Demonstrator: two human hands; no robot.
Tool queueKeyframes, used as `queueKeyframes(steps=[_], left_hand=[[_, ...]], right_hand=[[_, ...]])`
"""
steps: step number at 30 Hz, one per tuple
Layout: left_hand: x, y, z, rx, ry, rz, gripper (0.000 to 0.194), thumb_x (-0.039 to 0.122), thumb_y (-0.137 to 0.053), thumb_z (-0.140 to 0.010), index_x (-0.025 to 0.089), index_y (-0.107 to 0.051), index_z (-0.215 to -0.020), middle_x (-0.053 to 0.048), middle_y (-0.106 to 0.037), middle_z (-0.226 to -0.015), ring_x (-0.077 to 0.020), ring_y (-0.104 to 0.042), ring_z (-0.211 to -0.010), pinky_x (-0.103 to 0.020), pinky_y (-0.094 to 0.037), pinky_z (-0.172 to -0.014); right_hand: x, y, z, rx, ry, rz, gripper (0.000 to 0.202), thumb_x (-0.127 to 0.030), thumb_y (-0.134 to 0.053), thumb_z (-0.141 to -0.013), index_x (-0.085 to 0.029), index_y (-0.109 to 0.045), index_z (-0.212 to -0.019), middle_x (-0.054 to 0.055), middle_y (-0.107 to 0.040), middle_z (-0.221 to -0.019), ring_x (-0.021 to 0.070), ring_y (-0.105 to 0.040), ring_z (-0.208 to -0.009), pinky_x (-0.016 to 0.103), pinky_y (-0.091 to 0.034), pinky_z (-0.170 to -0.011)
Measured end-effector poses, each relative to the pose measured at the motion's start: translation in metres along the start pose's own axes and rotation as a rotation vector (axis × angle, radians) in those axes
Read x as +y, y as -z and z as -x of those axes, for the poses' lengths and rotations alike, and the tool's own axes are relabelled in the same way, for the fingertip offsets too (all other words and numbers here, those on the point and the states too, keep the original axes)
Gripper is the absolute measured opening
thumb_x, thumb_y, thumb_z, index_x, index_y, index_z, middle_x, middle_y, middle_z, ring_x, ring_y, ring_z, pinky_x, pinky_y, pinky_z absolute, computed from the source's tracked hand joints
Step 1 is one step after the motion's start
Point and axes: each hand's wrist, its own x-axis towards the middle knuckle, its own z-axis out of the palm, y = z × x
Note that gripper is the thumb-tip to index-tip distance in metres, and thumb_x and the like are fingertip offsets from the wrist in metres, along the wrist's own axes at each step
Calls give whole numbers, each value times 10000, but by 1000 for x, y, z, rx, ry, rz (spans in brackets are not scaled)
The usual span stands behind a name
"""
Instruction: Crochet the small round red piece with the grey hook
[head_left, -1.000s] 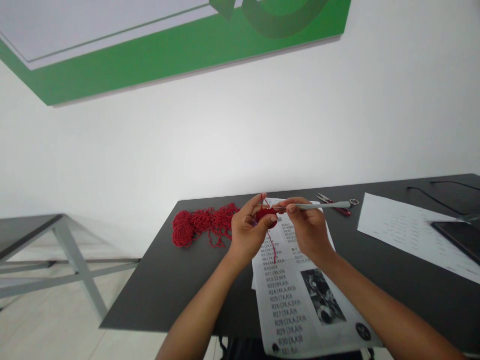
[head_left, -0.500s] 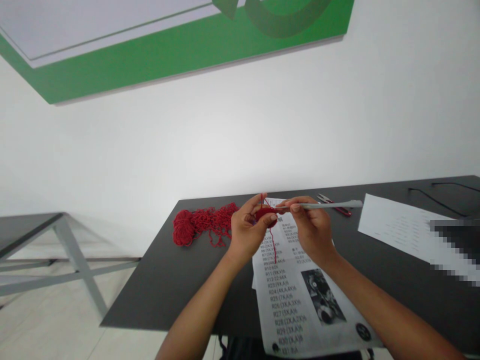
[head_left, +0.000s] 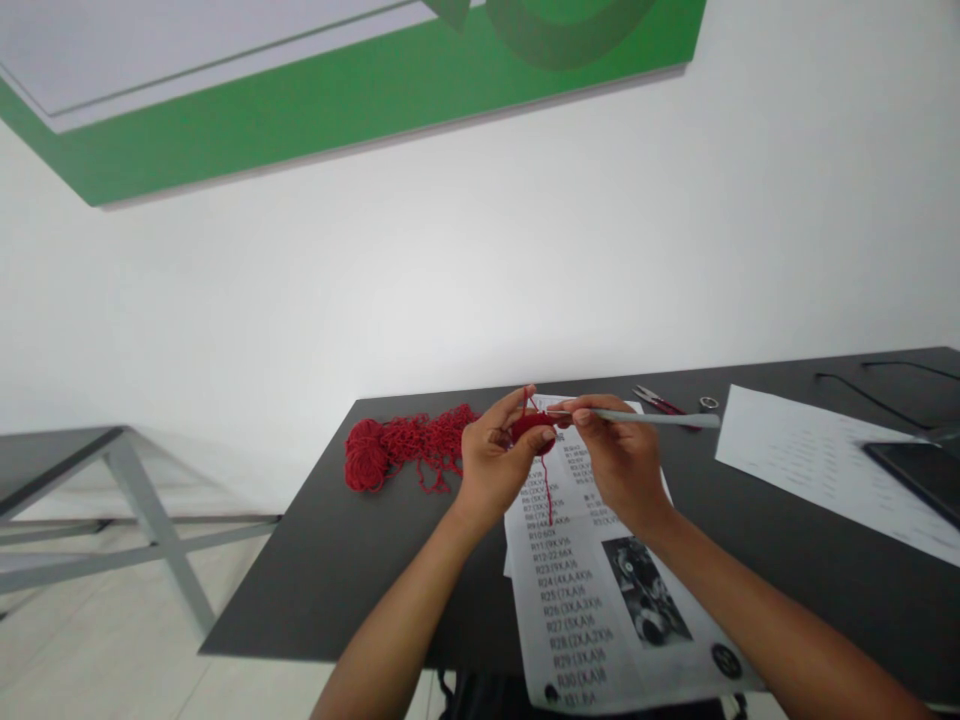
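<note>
Between thumb and fingers my left hand (head_left: 495,455) pinches a small red crocheted piece (head_left: 534,432), with a strand of yarn looped over the raised index finger. My right hand (head_left: 619,455) grips a grey-handled crochet hook (head_left: 675,417), whose thin tip meets the upper edge of the red piece. A loose red yarn end (head_left: 547,490) dangles below the piece, over a printed pattern sheet (head_left: 562,620). Left of my hands, a ball of red yarn (head_left: 366,456) with loose tangled strands lies on the dark table (head_left: 337,580).
Behind the hook lie small red-handled snips (head_left: 654,399) and a metal ring (head_left: 708,403). To the right are a white paper sheet (head_left: 787,450), a black phone (head_left: 919,475) and thin dark eyeglass temples (head_left: 870,400). Another table (head_left: 60,460) stands at the left.
The hook's handle end has tilted downward and slightly left as my right hand turned, uncovering the metal ring behind it. My left hand holds almost the same pose.
</note>
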Motion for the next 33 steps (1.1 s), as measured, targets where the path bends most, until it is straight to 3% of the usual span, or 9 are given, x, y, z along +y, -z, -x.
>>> queueKeyframes(steps=[7,14,23,33], left_hand=[[6,-3,1,0,-44,7,503,247,-899,-715,167,-746,-1187,-40,-809,-813,-147,-717,-625,-244,-596,-581],[5,0,2,2,-90,-126,504,254,-888,-718,174,-756,-1198,-49,-824,-872,-184,-769,-747,-281,-634,-704],[6,-1,2,3,-131,-165,490,244,-877,-726,173,-757,-1196,-42,-826,-848,-166,-755,-700,-275,-632,-686],[3,2,2,-16,-205,-220,474,235,-863,-765,169,-742,-1218,-49,-831,-874,-168,-771,-716,-267,-641,-689]], right_hand=[[-1,-1,1,8,21,7,201,-446,-735,-922,-247,-756,-923,55,-840,-945,245,-801,-896,400,-643,-830],[-1,1,0,-6,25,4,199,-440,-707,-946,-248,-747,-915,34,-837,-916,208,-800,-854,335,-629,-787],[-11,3,-4,-20,172,79,235,-441,-666,-973,-245,-719,-857,13,-799,-834,186,-775,-786,306,-620,-724],[-5,5,-1,-75,284,181,108,-284,-632,-999,-253,-711,-932,8,-787,-891,179,-765,-857,302,-617,-794]])
